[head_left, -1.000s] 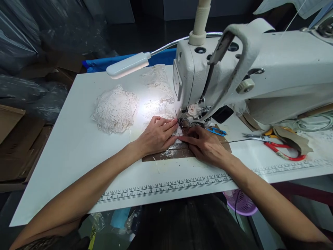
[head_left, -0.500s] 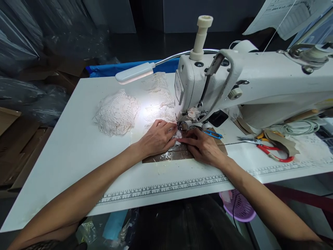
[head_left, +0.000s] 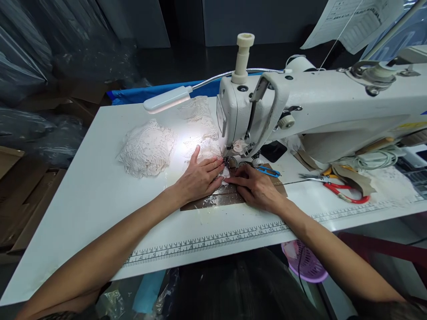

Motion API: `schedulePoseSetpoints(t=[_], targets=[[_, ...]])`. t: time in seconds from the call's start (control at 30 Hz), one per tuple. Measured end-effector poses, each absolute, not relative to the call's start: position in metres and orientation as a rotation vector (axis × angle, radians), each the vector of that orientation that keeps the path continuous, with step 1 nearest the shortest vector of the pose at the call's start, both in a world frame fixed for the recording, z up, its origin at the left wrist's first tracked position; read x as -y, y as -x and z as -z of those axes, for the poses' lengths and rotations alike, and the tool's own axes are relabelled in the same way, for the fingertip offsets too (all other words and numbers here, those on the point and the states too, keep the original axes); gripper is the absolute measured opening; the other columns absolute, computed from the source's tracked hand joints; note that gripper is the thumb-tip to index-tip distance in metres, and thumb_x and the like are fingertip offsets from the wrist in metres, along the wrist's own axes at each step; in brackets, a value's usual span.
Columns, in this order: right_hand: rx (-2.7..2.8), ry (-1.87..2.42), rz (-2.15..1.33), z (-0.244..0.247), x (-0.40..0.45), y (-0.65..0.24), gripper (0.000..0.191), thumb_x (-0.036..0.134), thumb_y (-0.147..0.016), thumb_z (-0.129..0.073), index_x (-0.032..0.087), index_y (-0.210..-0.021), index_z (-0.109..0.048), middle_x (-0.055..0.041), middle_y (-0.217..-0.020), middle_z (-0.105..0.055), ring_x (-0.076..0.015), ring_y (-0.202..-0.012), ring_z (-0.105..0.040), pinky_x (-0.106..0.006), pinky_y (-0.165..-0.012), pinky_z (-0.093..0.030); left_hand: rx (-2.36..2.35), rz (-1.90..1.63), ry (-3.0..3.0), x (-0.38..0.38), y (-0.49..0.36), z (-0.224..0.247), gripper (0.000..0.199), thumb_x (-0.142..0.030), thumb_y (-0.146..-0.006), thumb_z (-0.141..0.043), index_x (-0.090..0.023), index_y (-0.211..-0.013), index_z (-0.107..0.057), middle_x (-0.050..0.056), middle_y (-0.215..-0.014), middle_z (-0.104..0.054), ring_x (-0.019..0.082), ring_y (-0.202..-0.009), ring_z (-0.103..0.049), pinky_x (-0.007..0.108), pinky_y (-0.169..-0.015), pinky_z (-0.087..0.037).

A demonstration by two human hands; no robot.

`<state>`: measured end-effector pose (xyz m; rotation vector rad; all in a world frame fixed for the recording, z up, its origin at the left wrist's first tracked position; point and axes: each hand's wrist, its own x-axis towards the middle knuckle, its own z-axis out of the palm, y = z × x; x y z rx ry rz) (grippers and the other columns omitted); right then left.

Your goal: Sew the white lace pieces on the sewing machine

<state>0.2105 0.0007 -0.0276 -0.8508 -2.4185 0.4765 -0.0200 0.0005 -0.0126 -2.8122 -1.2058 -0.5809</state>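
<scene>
Under the head of a white sewing machine [head_left: 233, 102], a piece of white lace [head_left: 226, 174] lies by the presser foot. My left hand [head_left: 202, 178] rests flat on it, fingers stretched out and thumb spread away. To the right of the foot, my right hand [head_left: 258, 186] has its fingers bent together at the lace's near edge, the index fingertip on the fabric. Its grip is partly hidden by the fingers. More lace [head_left: 200, 122] extends behind the left hand. Beneath both hands is a brown taped patch [head_left: 213, 202] on the table.
A heap of lace [head_left: 147, 149] sits on the white table [head_left: 96, 178] at left. A lit lamp [head_left: 168, 99] hangs over it. Blue thread snips [head_left: 268, 171] lie beside my right hand; red-handled scissors [head_left: 347, 193] are further right. A printed ruler [head_left: 207, 242] runs along the front edge.
My left hand has flattened, and its thumb now spreads away from the fingers. My right hand stays at the lace's edge. The whole view has shifted slightly.
</scene>
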Motion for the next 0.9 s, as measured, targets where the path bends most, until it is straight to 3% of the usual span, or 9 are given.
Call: schedulePoseSetpoints(t=[0.23,0.33,0.47,0.57,0.9], targets=[[2.430,0.856,-0.472,0.0282,-0.0003,-0.2110,0.032,0.017,-0.089,-0.052,0.025,-0.116,-0.068,-0.0086,-0.106,-0.054,-0.0199,-0.093,-0.056,-0.038,-0.082,-0.052,1.214,0.564,2.839,-0.0008,0.0216,0.0099,0.031,-0.032,-0.096,-0.044,-0.019,-0.119,-0.061,0.010,-0.127,-0.062,0.027,-0.116,-0.059,0.071,-0.111,-0.005],[2.458,0.853,-0.477,0.0273,-0.0014,-0.2121,0.034,0.017,-0.089,-0.052,0.026,-0.119,-0.066,-0.0082,-0.106,-0.054,-0.0197,-0.094,-0.056,-0.038,-0.084,-0.052,1.186,0.555,2.797,-0.0005,0.0218,0.0089,0.031,-0.032,-0.095,-0.047,-0.019,-0.118,-0.061,0.011,-0.126,-0.062,0.028,-0.116,-0.057,0.072,-0.109,-0.009],[2.497,0.850,-0.475,0.0269,-0.0034,-0.2138,0.039,0.015,-0.089,-0.051,0.028,-0.123,-0.064,-0.0080,-0.108,-0.054,-0.0192,-0.095,-0.057,-0.037,-0.084,-0.052,1.144,0.584,2.730,0.0016,0.0191,0.0085,0.023,-0.025,-0.093,-0.050,-0.018,-0.110,-0.063,0.009,-0.114,-0.067,0.023,-0.102,-0.062,0.059,-0.108,-0.027],[2.489,0.865,-0.487,0.0276,-0.0036,-0.2143,0.038,0.016,-0.090,-0.049,0.027,-0.122,-0.065,-0.0083,-0.109,-0.054,-0.0191,-0.094,-0.057,-0.037,-0.084,-0.051,1.052,0.601,2.739,0.0030,0.0169,0.0094,0.020,-0.016,-0.093,-0.049,-0.020,-0.102,-0.065,0.004,-0.104,-0.071,0.016,-0.087,-0.065,0.052,-0.106,-0.031],[2.432,0.869,-0.467,0.0267,-0.0020,-0.2111,0.034,0.017,-0.091,-0.048,0.023,-0.119,-0.066,-0.0097,-0.106,-0.054,-0.0200,-0.094,-0.056,-0.038,-0.084,-0.051,1.057,0.570,2.729,0.0021,0.0156,0.0081,0.021,-0.025,-0.093,-0.050,-0.017,-0.103,-0.067,0.007,-0.106,-0.070,0.018,-0.083,-0.066,0.058,-0.106,-0.034]])
